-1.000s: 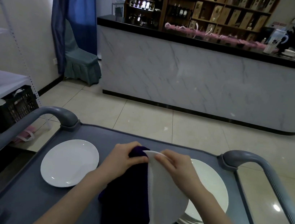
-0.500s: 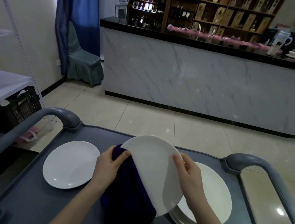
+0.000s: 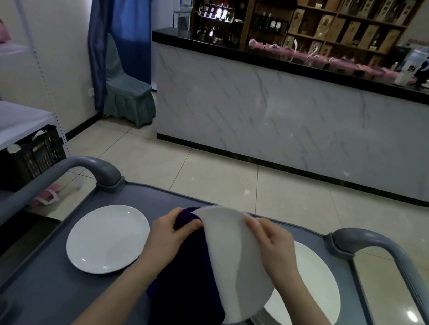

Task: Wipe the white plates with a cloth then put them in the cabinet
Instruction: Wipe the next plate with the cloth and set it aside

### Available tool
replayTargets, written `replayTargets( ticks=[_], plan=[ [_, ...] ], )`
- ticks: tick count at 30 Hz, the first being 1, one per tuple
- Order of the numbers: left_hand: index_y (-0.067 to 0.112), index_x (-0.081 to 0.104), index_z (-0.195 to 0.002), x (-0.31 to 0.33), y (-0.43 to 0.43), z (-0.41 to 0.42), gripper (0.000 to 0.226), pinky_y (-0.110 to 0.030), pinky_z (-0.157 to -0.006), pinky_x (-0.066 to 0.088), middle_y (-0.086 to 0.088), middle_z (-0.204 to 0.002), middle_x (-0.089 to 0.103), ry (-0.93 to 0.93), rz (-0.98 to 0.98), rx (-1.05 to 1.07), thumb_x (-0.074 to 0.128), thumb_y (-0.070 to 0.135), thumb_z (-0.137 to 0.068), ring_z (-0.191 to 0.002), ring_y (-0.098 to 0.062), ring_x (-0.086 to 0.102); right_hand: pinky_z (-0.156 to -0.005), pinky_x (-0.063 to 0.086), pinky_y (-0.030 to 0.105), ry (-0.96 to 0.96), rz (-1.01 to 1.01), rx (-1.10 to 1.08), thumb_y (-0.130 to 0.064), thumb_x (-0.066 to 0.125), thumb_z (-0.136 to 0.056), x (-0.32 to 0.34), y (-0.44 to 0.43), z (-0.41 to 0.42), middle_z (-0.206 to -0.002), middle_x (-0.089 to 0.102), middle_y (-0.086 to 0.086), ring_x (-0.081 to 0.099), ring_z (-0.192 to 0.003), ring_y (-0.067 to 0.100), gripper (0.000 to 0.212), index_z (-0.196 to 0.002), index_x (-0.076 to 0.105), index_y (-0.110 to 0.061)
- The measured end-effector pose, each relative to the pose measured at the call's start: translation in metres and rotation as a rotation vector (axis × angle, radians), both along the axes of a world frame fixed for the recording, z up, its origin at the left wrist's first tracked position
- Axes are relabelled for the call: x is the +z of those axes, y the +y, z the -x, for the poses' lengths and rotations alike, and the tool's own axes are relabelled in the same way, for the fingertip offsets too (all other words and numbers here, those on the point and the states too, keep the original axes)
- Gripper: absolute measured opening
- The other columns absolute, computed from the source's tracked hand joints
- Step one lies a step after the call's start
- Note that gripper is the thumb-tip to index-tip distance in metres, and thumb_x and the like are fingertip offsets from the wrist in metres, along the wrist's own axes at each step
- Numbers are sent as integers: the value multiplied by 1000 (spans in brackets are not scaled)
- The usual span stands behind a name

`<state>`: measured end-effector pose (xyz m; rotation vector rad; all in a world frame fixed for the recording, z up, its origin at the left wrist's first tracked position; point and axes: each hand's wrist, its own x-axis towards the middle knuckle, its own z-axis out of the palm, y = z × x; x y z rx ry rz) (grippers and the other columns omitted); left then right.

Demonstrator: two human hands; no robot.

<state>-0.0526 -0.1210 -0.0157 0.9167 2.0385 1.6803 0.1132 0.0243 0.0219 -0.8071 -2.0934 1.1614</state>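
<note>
Plate (image 3: 235, 261) turns again between right hand (image 3: 269, 245), gripping its rim, and left hand (image 3: 170, 234), clutching purple cloth (image 3: 189, 274); wiping continues.

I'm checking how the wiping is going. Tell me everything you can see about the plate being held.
The held plate is round, plain white, smooth and glossy like ceramic, unchipped where visible. It is lifted off the grey cart and tilted. The right hand grips its upper right rim; the left hand presses a dark purple cloth against its left side. Its lower edge overlaps the plate stack.
</note>
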Motion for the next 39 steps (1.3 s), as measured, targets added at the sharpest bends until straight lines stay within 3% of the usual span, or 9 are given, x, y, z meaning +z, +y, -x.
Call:
replayTargets(
  ticks=[4, 9, 12, 16, 19, 25, 31, 35, 39],
  plan=[
    [34, 67, -93, -14, -7, 0, 4, -19, -67, 48, 24, -86, 71, -150, 13, 156, 65, 37, -91, -78, 5, 65, -57, 36, 21, 162, 228, -224, -39, 57, -98, -8, -5, -2, -64, 58, -2, 45, -57, 4, 33, -73, 69, -20],
    [32, 65, -89, -12, -13, 2, 6, -15, -64, 48, 21, -85, 70, -61, 49, 44, 67, 38, -89, -76, 3, 64, -52, 30, 18, 30, 24, -45, -42, 58, -95, 2, 3, -3, -54, 44, -11, 38, -54, 3, 41, -59, 53, -21],
    [28, 65, -87, 3, -8, 6, 8, -14, -64, 47, 14, -81, 70, 75, 72, -105, 72, 34, -87, -73, -1, 62, -58, 38, 16, -105, -83, 138, -38, 60, -95, 7, 0, 3, -64, 61, -17, 52, -62, -1, 28, -68, 65, -34],
    [26, 66, -87, 14, 4, 3, 14, -12, -63, 42, 9, -77, 67, 186, 155, -236, 76, 36, -82, -69, -1, 57, -67, 43, 22, -194, -177, 251, -36, 59, -97, 4, -9, 11, -74, 68, -13, 59, -70, 3, 24, -79, 71, -25],
    [29, 68, -88, 11, 3, 8, 11, -15, -66, 45, 13, -79, 69, 135, 98, -115, 75, 36, -83, -73, -2, 60, -61, 38, 14, -79, -82, 119, -35, 61, -96, 3, -7, 7, -67, 64, -16, 53, -64, 0, 27, -71, 69, -27],
    [32, 66, -93, -8, -3, 1, 6, -20, -66, 47, 23, -86, 71, -205, -55, 217, 66, 37, -91, -78, 3, 65, -57, 39, 18, 236, 321, -251, -39, 55, -99, -7, -19, 6, -65, 62, -12, 49, -58, 1, 33, -73, 71, -27],
    [34, 67, -91, 0, -8, 7, 7, -11, -64, 47, 19, -85, 71, -43, -71, 86, 69, 29, -89, -77, 1, 65, -68, 43, 8, -42, -3, 108, -38, 61, -95, 9, 5, -1, -90, 70, -25, 62, -85, -5, 10, -91, 70, -39],
    [31, 69, -87, 12, 1, 1, 10, -19, -68, 47, 10, -80, 70, 125, 25, -135, 77, 31, -81, -75, -8, 62, -64, 41, 12, -264, -164, 332, -45, 60, -94, 15, 5, 12, -76, 65, -24, 58, -74, -5, 17, -78, 64, -46],
    [30, 68, -87, 11, 5, 3, 9, -23, -70, 47, 9, -79, 69, 133, 29, -114, 76, 31, -82, -75, -10, 61, -65, 40, 14, -163, -162, 280, -39, 58, -97, 9, 4, 12, -76, 67, -18, 59, -74, 0, 20, -79, 68, -39]
  ],
)
